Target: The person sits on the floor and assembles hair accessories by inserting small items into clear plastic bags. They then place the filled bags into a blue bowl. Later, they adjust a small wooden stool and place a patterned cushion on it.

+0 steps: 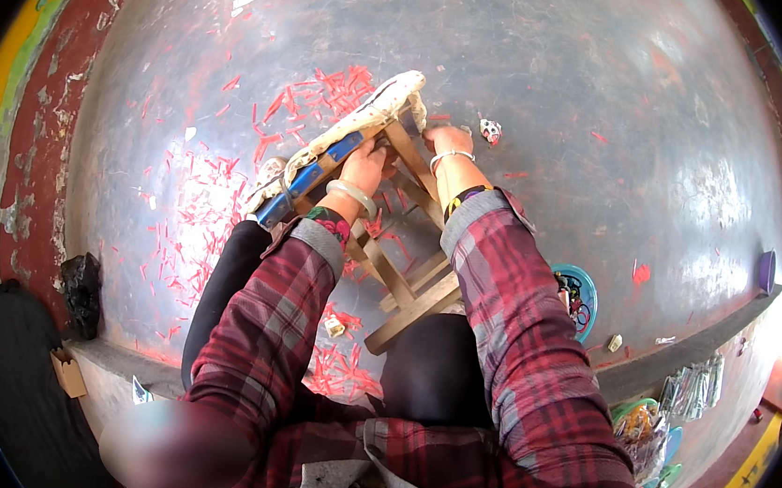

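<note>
A wooden stool (pixel 417 173) lies tipped on its side in front of my knees, its legs pointing toward me. Along its seat runs a blue strip (pixel 318 173), and a cream padded cover (pixel 366 110) wraps the outer face and edge. My left hand (pixel 367 166) is closed around the frame under the seat, its fingertips partly hidden. At the far right corner of the seat my right hand (pixel 448 140) is closed, close beside the cover's end. What its fingers grip is hidden. Each wrist wears a pale bangle.
Red scraps (pixel 202 198) litter the grey floor (pixel 557 81), thickest on the left. A small black-and-white patterned item (pixel 489 130) lies beyond my right hand. At my right stands a blue basin (pixel 578 300) with small things inside. A black bag (pixel 81 289) sits by the left wall.
</note>
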The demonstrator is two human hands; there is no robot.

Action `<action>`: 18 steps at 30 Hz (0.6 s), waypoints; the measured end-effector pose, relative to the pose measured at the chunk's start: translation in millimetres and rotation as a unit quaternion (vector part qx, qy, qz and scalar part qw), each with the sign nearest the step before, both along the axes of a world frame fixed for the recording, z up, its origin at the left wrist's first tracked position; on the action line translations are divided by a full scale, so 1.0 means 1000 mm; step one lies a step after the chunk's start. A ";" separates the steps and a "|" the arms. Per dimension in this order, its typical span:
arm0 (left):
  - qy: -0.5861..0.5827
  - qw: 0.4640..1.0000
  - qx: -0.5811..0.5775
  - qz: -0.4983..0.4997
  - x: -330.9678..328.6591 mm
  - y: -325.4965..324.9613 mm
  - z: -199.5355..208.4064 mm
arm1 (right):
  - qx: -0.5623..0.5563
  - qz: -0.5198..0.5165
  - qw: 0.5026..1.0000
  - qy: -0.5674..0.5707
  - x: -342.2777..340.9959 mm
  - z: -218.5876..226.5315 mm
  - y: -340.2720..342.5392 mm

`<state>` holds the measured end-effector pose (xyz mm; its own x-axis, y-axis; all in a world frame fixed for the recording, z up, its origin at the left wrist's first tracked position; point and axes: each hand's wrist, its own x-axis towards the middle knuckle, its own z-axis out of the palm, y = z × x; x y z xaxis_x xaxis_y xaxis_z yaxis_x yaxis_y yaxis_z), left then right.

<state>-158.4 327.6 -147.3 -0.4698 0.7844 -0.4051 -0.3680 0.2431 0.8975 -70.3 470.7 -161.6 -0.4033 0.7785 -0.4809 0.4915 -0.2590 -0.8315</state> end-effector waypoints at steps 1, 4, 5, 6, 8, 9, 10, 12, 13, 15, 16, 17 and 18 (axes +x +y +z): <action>-0.005 1.000 -0.001 0.009 0.001 0.000 0.007 | 0.065 0.075 0.984 -0.145 0.002 0.008 -0.004; -0.007 0.999 -0.001 0.033 0.006 -0.002 0.011 | 0.092 0.115 0.943 -0.297 -0.003 0.008 -0.009; 0.028 0.999 -0.016 0.009 0.002 -0.003 0.007 | 0.073 0.099 0.945 -0.302 -0.005 0.005 -0.010; 0.064 0.997 -0.031 -0.015 -0.001 -0.005 0.005 | 0.203 0.270 0.867 -0.366 -0.004 0.003 -0.008; 0.110 0.991 -0.065 -0.046 -0.004 -0.008 0.000 | 0.227 0.357 0.821 -0.382 -0.005 0.000 -0.002; 0.117 0.990 -0.065 -0.047 -0.005 -0.012 -0.003 | 0.238 0.405 0.793 -0.388 -0.008 -0.001 -0.004; 0.127 0.988 -0.063 -0.054 -0.006 -0.013 -0.005 | 0.251 0.440 0.765 -0.398 -0.013 -0.015 -0.001; 0.141 0.987 -0.051 -0.060 -0.006 -0.011 -0.010 | 0.261 0.444 0.764 -0.388 -0.019 -0.055 0.010; 0.185 0.979 -0.055 -0.066 -0.008 -0.009 -0.019 | 0.264 0.445 0.765 -0.384 -0.021 -0.078 0.017; 0.272 0.957 -0.063 -0.077 -0.012 -0.006 -0.037 | 0.272 0.446 0.765 -0.376 -0.020 -0.117 0.029; 0.255 0.958 -0.082 -0.099 -0.010 -0.004 -0.029 | 0.275 0.447 0.764 -0.375 -0.018 -0.130 0.034; 0.238 0.959 -0.104 -0.116 -0.007 -0.006 -0.016 | 0.279 0.453 0.761 -0.372 -0.017 -0.128 0.032; 0.221 0.958 -0.125 -0.135 -0.003 -0.008 -0.003 | 0.232 0.374 0.829 -0.346 -0.013 -0.126 0.034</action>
